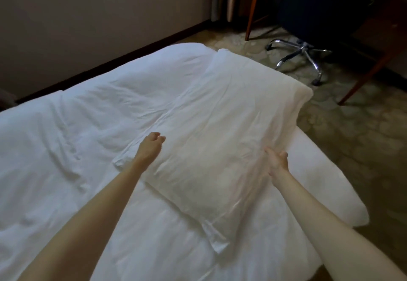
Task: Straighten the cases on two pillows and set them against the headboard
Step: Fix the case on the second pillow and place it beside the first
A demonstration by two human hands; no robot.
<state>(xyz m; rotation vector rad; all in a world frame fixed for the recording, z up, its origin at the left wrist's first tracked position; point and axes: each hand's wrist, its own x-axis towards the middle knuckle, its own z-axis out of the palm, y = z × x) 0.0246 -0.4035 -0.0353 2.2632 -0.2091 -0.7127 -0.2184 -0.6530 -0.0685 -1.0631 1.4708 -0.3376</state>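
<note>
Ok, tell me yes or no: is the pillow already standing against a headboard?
No, the pillow lies flat on the white duvet, between the left hand and the right hand; no headboard is in view.

Two bare forearms enter from the bottom edge, no sleeves showing up to the frame edge. Left hand (152, 143) and right hand (276, 158) both bare: no gloves, rings, watch or bands seen. Slim wrists, smooth arms. Right hand's fingers motion-blurred, nails too small to tell. Rest of the body out of view.
</note>
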